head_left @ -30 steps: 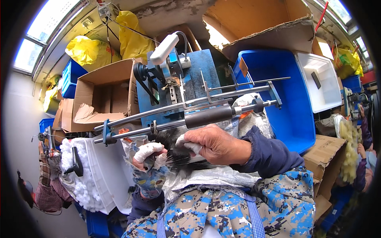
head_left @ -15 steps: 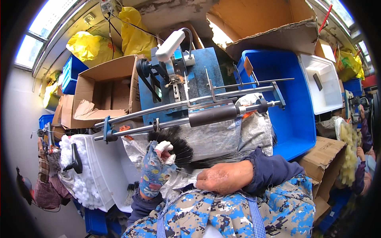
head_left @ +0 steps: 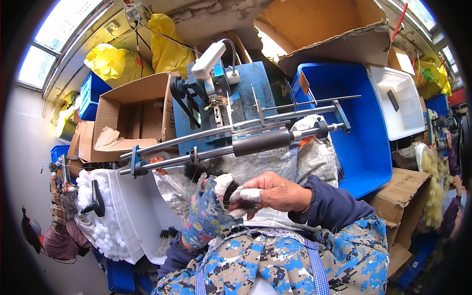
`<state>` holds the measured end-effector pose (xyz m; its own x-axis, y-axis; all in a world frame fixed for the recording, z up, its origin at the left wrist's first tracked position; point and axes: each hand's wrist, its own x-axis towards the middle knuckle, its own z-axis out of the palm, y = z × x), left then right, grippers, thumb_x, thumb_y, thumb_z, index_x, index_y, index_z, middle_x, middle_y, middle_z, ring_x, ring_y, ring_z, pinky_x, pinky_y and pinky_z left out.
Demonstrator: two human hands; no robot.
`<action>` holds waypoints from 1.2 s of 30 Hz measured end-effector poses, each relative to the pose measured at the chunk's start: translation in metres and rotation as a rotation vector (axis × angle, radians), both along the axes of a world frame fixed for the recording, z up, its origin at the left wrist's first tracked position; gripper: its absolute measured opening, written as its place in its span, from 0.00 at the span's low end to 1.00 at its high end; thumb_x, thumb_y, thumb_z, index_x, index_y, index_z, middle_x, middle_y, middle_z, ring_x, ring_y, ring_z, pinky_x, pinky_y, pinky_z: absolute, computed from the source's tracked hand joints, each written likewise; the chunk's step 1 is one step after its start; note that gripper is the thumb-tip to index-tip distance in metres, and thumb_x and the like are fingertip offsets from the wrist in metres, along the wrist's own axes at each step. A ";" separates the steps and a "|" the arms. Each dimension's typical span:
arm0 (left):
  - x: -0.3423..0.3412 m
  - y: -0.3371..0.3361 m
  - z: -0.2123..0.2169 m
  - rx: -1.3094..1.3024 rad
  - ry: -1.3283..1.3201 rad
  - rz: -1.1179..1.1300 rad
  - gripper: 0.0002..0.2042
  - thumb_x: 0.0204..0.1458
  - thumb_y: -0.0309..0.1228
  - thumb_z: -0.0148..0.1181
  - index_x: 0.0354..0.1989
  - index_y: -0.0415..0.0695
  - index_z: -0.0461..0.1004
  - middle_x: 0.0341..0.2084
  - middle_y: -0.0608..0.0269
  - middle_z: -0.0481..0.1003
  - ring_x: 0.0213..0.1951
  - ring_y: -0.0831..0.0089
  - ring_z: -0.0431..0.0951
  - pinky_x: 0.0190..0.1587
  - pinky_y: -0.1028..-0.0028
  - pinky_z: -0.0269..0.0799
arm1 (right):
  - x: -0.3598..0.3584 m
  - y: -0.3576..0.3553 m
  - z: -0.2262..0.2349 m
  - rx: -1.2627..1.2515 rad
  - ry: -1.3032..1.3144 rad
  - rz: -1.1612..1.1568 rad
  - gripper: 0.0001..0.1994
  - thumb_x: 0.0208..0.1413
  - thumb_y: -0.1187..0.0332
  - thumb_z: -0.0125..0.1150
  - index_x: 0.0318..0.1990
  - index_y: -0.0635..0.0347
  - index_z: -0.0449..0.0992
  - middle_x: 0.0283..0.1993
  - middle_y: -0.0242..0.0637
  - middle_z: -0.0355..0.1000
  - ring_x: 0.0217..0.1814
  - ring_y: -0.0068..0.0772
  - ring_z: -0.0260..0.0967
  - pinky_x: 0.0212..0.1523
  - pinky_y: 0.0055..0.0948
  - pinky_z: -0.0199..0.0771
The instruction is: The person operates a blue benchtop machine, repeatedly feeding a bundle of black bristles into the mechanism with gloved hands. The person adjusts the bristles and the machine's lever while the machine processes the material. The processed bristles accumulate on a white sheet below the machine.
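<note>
My left hand (head_left: 209,209), in a blue floral covering with white-wrapped fingers, is closed around a black-bristled wire brush (head_left: 229,191), whose dark tuft shows beside the fingers. My right hand (head_left: 263,194) meets it from the right. Its thumb and wrapped fingers are pinched together against the bristles; what lies inside the pinch is hidden. Behind the left hand, more black bristles (head_left: 204,168) and thin wires rest on a silvery sheet (head_left: 268,169). Both hands are above my lap, in front of a metal roller bar (head_left: 261,142).
A blue machine (head_left: 250,91) with a belt and rods stands ahead. Beside it are a cardboard box (head_left: 132,115) at left and a big blue bin (head_left: 361,157) at right. A white tub (head_left: 147,211) holds bristled pieces. Other people work at both far sides.
My right hand has moved up and left from near my waist to the left hand, fingers now pinched there. My left hand has turned, and the wide fan of bristles is mostly covered.
</note>
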<state>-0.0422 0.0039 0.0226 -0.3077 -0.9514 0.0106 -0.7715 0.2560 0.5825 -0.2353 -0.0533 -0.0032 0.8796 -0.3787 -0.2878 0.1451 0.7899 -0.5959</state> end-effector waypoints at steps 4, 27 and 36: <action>0.028 0.007 -0.019 0.037 0.003 -0.099 0.27 0.39 0.37 0.64 0.48 0.41 0.66 0.39 0.53 0.70 0.42 0.53 0.70 0.50 0.57 0.62 | -0.007 -0.006 0.008 0.176 -0.069 -0.098 0.18 0.58 0.64 0.49 0.47 0.73 0.68 0.44 0.49 0.71 0.49 0.41 0.69 0.41 0.30 0.75; 0.066 -0.014 -0.108 -0.004 -0.533 0.141 0.31 0.38 0.34 0.61 0.53 0.35 0.61 0.46 0.42 0.67 0.50 0.50 0.67 0.49 0.61 0.66 | 0.032 -0.163 -0.025 -2.073 1.323 -0.323 0.05 0.46 0.71 0.52 0.29 0.58 0.73 0.33 0.44 0.65 0.34 0.40 0.67 0.32 0.36 0.67; 0.073 -0.007 -0.085 -0.190 -0.219 0.256 0.15 0.33 0.24 0.58 0.34 0.39 0.70 0.29 0.55 0.69 0.33 0.58 0.72 0.36 0.67 0.68 | 0.044 -0.162 -0.037 -1.958 1.418 -0.205 0.06 0.44 0.72 0.53 0.31 0.58 0.73 0.36 0.42 0.66 0.38 0.38 0.67 0.36 0.36 0.66</action>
<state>0.0304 -0.0029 -0.0627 -0.0751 -0.9851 0.1546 -0.9251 0.1267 0.3579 -0.1913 -0.2157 -0.0405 0.4891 -0.8453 0.2150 -0.8533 -0.5148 -0.0826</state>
